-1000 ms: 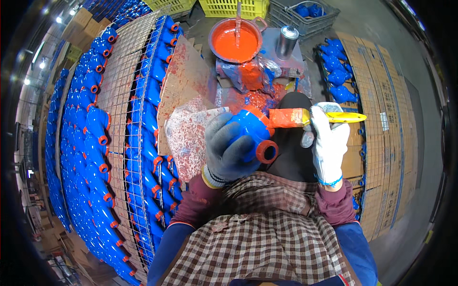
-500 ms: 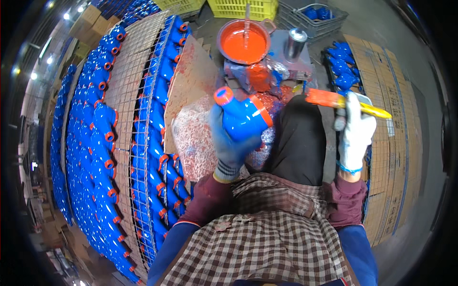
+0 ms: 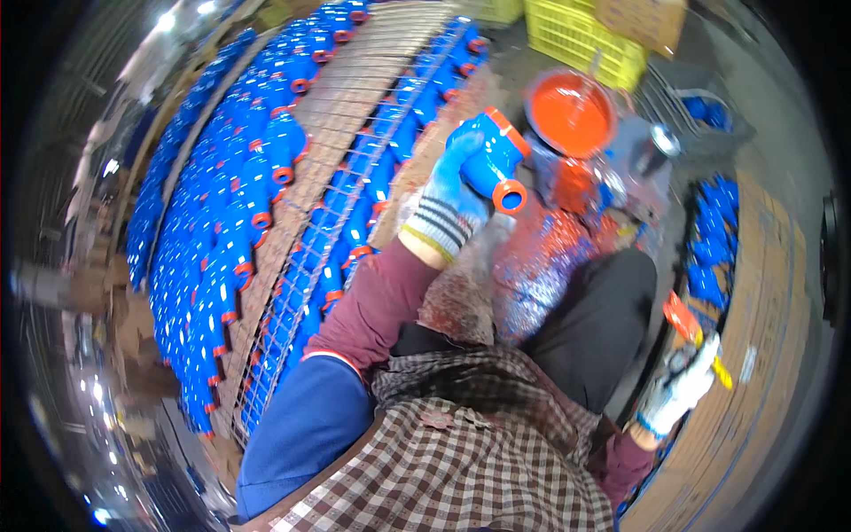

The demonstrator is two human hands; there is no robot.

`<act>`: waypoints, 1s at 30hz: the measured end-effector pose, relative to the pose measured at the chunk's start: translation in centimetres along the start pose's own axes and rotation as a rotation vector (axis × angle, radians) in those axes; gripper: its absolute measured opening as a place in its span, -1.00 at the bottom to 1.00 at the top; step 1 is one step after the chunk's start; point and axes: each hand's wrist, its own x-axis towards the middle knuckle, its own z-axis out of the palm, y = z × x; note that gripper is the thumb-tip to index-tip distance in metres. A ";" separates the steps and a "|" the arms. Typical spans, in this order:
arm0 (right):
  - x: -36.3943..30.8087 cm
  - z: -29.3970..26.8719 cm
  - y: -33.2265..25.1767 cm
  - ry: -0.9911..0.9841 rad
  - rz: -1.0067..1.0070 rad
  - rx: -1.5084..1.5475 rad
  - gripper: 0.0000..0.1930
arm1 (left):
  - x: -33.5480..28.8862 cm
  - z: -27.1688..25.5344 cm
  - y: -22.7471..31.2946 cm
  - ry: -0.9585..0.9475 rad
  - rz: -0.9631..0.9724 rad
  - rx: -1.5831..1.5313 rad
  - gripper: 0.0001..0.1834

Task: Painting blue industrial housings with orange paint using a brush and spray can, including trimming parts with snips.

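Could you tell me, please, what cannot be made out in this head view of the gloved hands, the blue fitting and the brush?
- Head view: the left hand covers the near side of the blue pipe fitting.
- Head view: the paintbrush in the right hand is small and blurred near the rim; its bristles are unclear.
- Head view: the orange paint bucket hides its own depth.

Bright overhead light, glare spots upper left and lower left rim — heavy fisheye bending, dark vignette at edges, slight motion blur, colours saturated, soft shadows.
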 end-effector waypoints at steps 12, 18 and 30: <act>-0.2 1.9 0.9 -0.020 -0.010 -0.151 -0.58 | 4.0 -3.8 26.2 0.694 0.254 1.925 0.06; 0.4 1.3 -0.1 -0.003 -0.042 -0.233 -0.58 | 8.7 -9.3 31.8 0.826 0.019 2.250 -0.19; -4.0 -4.9 0.5 0.056 0.882 0.747 -0.71 | 14.0 -14.8 34.3 0.628 0.249 2.230 -0.29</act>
